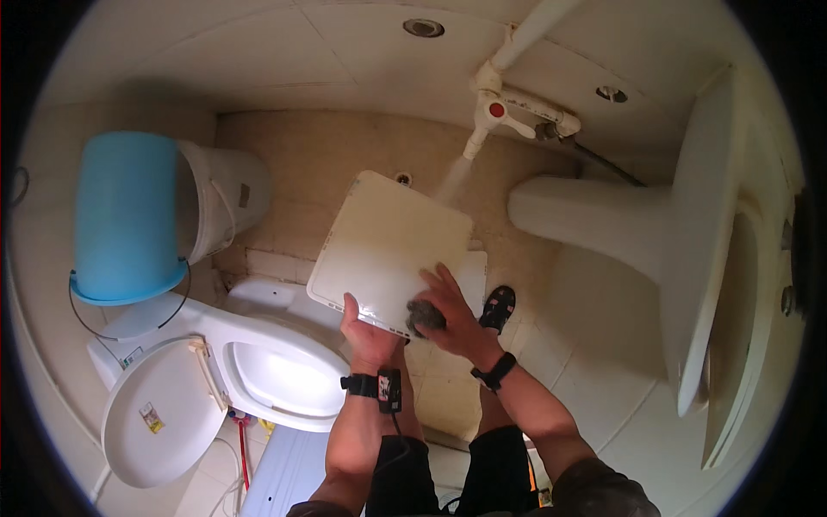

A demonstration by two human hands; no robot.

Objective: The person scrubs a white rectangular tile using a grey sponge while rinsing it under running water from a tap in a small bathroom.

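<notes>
White and flat, the square panel is out in front of your legs, above the floor. Your left hand grips its near edge, thumb on top; the fingers are hidden underneath, so you cannot see how tightly they curl. Your right hand is partly closed around a dark grey scrubber, fingertips spread over the panel near its right side. Water runs from the white tap just beyond the far edge; whether it touches the panel is hard to tell. Left of you, a blue bucket is beside a white bucket, near the toilet.
</notes>
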